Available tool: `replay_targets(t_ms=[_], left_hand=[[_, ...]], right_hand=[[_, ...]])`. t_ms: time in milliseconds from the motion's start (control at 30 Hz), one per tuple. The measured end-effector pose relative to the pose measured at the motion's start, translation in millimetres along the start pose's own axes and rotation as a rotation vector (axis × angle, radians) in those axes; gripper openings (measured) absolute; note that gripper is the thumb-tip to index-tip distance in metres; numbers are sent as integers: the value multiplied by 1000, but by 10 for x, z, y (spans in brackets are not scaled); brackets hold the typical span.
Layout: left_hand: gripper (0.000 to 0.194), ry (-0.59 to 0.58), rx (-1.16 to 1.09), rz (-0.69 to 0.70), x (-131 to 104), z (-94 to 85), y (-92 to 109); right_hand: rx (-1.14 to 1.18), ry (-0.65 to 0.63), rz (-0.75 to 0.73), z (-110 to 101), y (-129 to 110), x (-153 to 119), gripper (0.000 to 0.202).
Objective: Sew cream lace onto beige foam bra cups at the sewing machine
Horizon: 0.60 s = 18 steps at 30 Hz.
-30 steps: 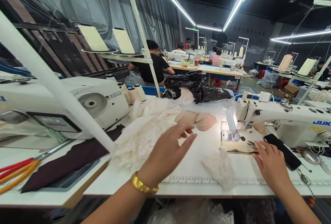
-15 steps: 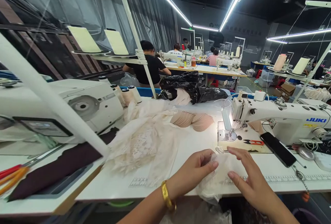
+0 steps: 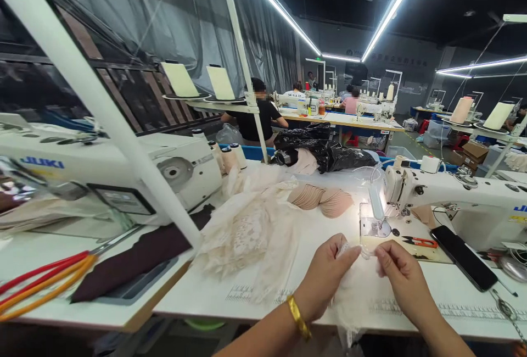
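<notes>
Between my two hands is a piece of cream lace fabric [image 3: 349, 296], its lower part hanging over the table's front edge. My left hand [image 3: 329, 272] is closed on it, thumb on top of the edge. My right hand [image 3: 401, 277] pinches the other end of that edge between thumb and fingers. Just beyond them stands the sewing machine [image 3: 461, 197], with its lit needle plate [image 3: 373, 227]. Red thread snips [image 3: 422, 242] and a black phone [image 3: 464, 258] lie to the right of my right hand.
A heap of cream lace [image 3: 251, 230] lies left of my hands, with stacked beige bra cups [image 3: 321, 200] behind it. Further left are a second sewing machine [image 3: 164, 173], dark cloth [image 3: 140, 258] and large scissors [image 3: 53, 277]. A black plastic bag [image 3: 337, 151] sits behind the table. A person [image 3: 257, 115] works beyond.
My right hand has gone from open fingers to a pinch on the lace edge, close to my left hand. The view has turned left, so everything sits further right.
</notes>
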<state>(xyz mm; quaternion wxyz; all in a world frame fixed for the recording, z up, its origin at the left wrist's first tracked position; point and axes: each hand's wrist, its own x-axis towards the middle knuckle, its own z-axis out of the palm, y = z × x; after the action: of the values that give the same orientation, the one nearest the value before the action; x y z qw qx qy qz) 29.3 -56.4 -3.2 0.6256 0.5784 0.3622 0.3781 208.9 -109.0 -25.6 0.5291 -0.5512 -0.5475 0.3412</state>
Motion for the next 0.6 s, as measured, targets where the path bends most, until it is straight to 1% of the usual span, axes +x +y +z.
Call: replay_targets(t_ms=[33,100,133,167,233,300,367,400,467,533,600], left_hand=[[46,-25,149,28,62,-62,21],[36,-35,534,102,248,-262,119],[33,33,769,153,367,-396,189],[29,112,871,170,498,-548,264],[21,227,993,170,762,-869,397],[21,302,1111,144,988,-1159,468],[27,333,1213,108,1146,-1364,460],[31,335,1257,90,1200,-1429,433],[33,316,1331,58,1270,-1498,363],[30,294,1387,40,1309,-1521,313],[28,275,1422,35,1331,-1537,310]], right_hand=[[21,-12,35,-9,29,48,45],[51,-65,128,-25,119,149,47],[54,-89,170,-29,175,195,47],[53,-106,201,-31,232,232,48],[57,-122,233,-29,331,274,49],[70,-124,237,-24,390,276,48],[70,-120,229,-19,402,257,47],[65,-118,223,-17,394,246,46],[61,-124,216,-15,366,232,45],[65,-137,216,-13,336,228,44],[72,-138,214,-10,313,230,45]])
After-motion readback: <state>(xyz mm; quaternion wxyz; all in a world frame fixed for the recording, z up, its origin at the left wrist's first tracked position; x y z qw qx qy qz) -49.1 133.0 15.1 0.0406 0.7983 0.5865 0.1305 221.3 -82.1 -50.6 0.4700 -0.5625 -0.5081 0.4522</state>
